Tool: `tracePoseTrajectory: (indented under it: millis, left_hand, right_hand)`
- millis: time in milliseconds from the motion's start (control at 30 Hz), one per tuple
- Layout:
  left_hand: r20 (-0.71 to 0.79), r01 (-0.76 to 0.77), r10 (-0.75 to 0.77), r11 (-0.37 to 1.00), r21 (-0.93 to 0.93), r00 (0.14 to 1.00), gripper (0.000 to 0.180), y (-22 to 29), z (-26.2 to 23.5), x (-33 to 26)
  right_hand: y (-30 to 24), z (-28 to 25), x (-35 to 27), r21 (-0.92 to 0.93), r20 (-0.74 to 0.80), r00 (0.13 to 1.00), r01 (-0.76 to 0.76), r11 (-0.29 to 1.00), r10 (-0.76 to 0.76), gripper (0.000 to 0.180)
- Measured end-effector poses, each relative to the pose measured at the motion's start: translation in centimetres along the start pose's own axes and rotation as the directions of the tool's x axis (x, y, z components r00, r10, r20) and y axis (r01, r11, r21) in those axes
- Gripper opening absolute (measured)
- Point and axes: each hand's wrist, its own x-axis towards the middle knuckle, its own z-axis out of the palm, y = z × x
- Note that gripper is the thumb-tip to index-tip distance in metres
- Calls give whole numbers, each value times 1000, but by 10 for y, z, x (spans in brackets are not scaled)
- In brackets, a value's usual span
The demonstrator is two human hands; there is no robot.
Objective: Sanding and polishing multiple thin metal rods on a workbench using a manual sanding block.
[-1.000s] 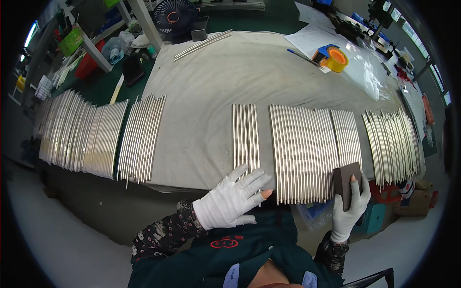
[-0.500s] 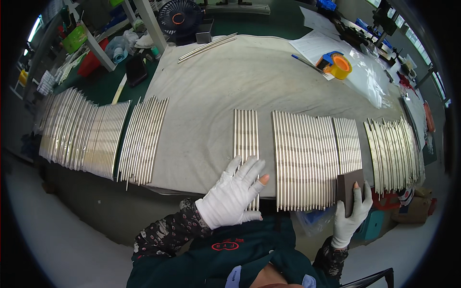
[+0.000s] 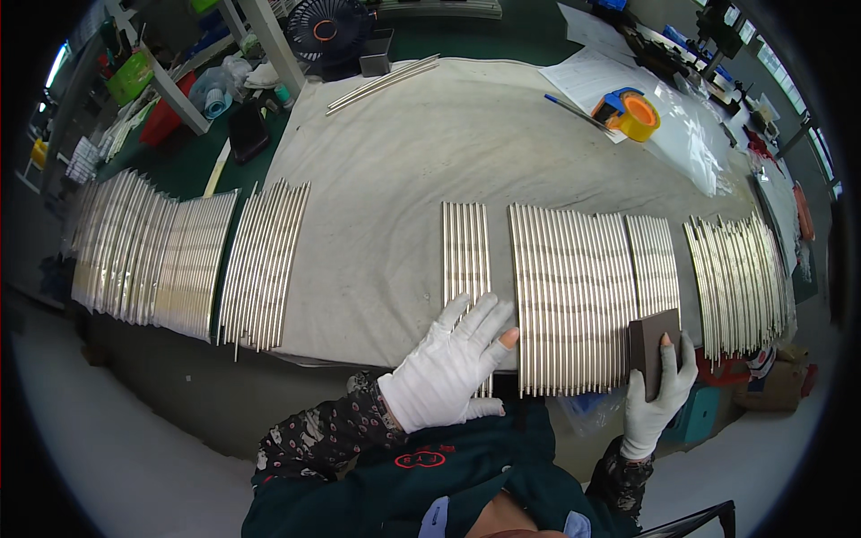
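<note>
My left hand (image 3: 448, 368), in a white glove with bare tips showing, lies flat with fingers spread over the lower part of a narrow row of silvery metal rods (image 3: 465, 242). Right of that row, past a strip of cloth, is a wide row of similar rods (image 3: 569, 296). A shorter set of rods (image 3: 652, 255) adjoins it. My right hand (image 3: 659, 403), also gloved, grips a dark brown rectangular block (image 3: 647, 354) at the near end of this shorter set. The block's underside is hidden.
Another group of rods (image 3: 735, 287) lies at the far right. More rods (image 3: 265, 269) and bundles in clear wrap (image 3: 126, 247) line the left. A few loose rods (image 3: 381, 85), a fan (image 3: 327, 36), a tape dispenser (image 3: 632, 115) and a phone (image 3: 248, 132) sit farther back.
My left hand and the narrow row of rods beneath it have shifted slightly right, toward the wide row. My right hand stays nearly still with the block. The view has tilted a little.
</note>
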Motion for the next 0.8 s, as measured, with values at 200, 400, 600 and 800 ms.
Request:
tracePoseTrajectory:
  millis: [200, 400, 600, 800]
  left_hand:
    - [4, 2, -2, 1000, 2, 1000, 89, 0, 1, 0]
    - [-8, -6, 6, 1000, 11, 1000, 94, -2, 2, -5]
    - [3, 4, -4, 1000, 27, 1000, 95, 0, 0, -5]
    - [48, -47, 48, 999, -18, 998, 87, 28, -6, 16]
  right_hand:
    - [1, 0, -1, 6, -5, 1000, -6, 1000, 6, 63]
    - [3, -3, -3, 5, -3, 1000, -20, 1000, 20, 65]
    - [1, -5, -4, 24, -16, 999, -32, 999, 32, 65]
    - [0, -4, -2, 58, -31, 998, -44, 997, 45, 64]
